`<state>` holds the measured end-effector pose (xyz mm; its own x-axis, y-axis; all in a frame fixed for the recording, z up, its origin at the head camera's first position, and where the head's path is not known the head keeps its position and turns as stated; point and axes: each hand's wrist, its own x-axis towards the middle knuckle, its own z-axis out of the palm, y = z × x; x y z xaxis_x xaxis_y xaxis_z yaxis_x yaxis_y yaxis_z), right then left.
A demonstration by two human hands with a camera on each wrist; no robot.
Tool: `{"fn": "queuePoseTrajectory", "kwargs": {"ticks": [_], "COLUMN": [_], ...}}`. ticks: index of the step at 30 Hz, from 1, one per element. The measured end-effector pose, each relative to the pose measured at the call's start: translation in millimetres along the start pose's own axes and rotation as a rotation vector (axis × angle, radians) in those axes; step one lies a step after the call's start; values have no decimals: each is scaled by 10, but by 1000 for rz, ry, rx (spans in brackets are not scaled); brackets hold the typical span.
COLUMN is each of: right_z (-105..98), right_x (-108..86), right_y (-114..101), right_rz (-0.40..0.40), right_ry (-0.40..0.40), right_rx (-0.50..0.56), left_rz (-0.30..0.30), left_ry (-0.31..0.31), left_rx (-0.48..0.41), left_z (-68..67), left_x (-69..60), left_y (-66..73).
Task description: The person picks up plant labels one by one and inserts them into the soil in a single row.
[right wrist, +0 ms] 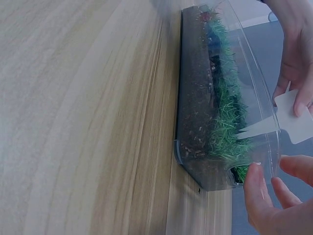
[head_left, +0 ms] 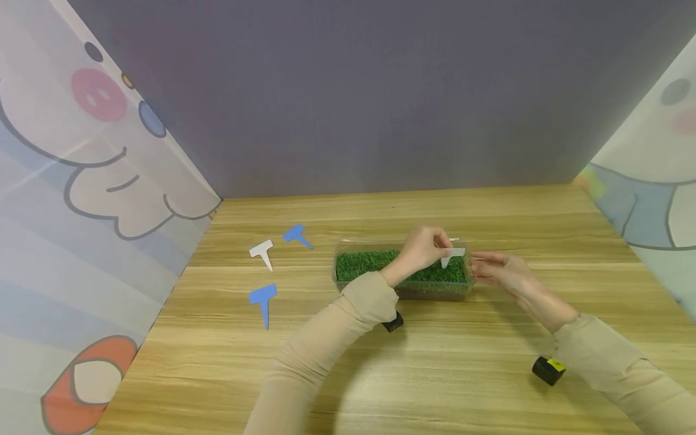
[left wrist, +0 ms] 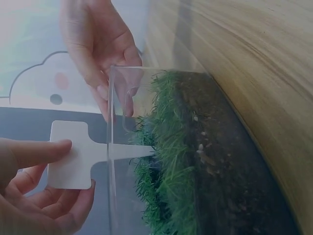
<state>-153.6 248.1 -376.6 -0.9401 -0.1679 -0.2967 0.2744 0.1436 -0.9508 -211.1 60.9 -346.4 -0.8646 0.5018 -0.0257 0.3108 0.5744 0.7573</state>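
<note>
My left hand point(head_left: 420, 249) pinches the broad head of a white T-shaped plant label point(left wrist: 71, 154) between thumb and fingers. The label's pointed stake reaches down to the green grass point(right wrist: 227, 105) inside a clear rectangular planter box point(head_left: 435, 295); how deep its tip sits, I cannot tell. Dark soil point(left wrist: 220, 161) shows through the box wall below the grass. At the box's right end is my right hand point(head_left: 513, 279), its extended fingers at the end wall and rim. In the right wrist view its thumb and fingertips point(right wrist: 254, 171) are beside the rim.
Left of the box, on the wooden table point(head_left: 451, 374), lie another white label point(head_left: 263, 251), a blue label point(head_left: 296, 234) behind it and a second blue label point(head_left: 263, 297) nearer me. A grey wall point(head_left: 380, 96) rises behind; cartoon-printed panels point(head_left: 98, 199) flank the sides.
</note>
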Motion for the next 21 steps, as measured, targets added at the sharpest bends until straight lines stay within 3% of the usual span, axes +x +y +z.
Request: {"fn": "queuePoseTrajectory", "kwargs": {"ticks": [9, 16, 21], "right_z": [-3, 5, 3], "right_x": [-6, -14, -10], "right_y": [0, -11, -11], "right_rz": [-9, -20, -17], "right_ry": [0, -13, -16], "right_rx": [50, 55, 59], "left_rz": [-4, 17, 13], "left_ry": [-1, 8, 12], "left_rx": [58, 165, 167], "left_z": [19, 66, 84], "left_x": [1, 23, 27], "left_y": [49, 35, 44]}}
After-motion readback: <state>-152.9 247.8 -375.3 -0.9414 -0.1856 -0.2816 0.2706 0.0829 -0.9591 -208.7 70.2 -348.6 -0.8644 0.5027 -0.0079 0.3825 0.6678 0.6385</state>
